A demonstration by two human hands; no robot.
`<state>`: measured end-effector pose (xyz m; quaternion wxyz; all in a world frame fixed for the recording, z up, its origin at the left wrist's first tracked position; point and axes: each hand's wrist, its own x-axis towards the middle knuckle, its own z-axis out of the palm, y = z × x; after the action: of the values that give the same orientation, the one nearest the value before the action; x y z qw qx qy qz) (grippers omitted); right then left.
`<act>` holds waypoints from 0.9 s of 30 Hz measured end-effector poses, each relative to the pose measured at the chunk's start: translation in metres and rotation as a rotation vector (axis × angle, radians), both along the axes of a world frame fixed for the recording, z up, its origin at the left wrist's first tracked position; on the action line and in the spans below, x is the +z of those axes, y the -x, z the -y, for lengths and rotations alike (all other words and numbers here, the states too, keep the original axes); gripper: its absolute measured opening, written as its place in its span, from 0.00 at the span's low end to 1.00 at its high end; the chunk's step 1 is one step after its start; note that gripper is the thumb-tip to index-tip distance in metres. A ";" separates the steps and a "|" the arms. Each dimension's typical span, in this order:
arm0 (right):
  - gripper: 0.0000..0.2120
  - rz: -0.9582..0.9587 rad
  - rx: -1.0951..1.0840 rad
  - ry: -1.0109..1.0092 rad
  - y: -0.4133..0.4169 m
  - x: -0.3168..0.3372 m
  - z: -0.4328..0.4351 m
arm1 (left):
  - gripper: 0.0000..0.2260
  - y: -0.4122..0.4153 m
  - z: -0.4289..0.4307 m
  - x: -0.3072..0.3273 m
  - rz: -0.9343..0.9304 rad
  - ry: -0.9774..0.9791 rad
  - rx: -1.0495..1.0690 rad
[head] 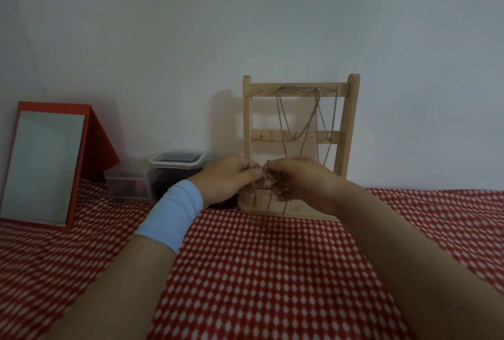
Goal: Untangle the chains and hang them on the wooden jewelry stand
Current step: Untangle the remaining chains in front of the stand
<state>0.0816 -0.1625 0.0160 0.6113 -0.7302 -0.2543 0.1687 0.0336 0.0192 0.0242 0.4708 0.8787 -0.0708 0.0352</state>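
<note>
Left hand (231, 178), right hand (302, 184) pinch blurred chain (266, 170)

We're seeing a plain pale wall (245, 12), dim flat light falling on it. A red cloth with white dots (259, 271) is covering the surface. A red-framed mirror (43, 167) is standing tilted at far left, with two clear plastic boxes (174, 167) sitting just beside it.
</note>
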 end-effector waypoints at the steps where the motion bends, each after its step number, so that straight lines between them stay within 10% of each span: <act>1: 0.13 0.007 0.003 0.014 0.000 -0.002 -0.002 | 0.11 0.000 0.001 0.001 -0.014 -0.050 0.007; 8: 0.14 0.087 -0.049 -0.005 0.003 -0.005 -0.008 | 0.11 -0.010 0.000 0.006 -0.092 0.381 0.130; 27: 0.13 0.066 -0.091 -0.011 -0.001 -0.002 0.000 | 0.06 -0.001 -0.007 0.002 0.093 0.293 -0.010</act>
<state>0.0828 -0.1629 0.0141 0.6137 -0.7428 -0.2417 0.1148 0.0348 0.0258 0.0257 0.5905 0.7975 -0.0908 0.0836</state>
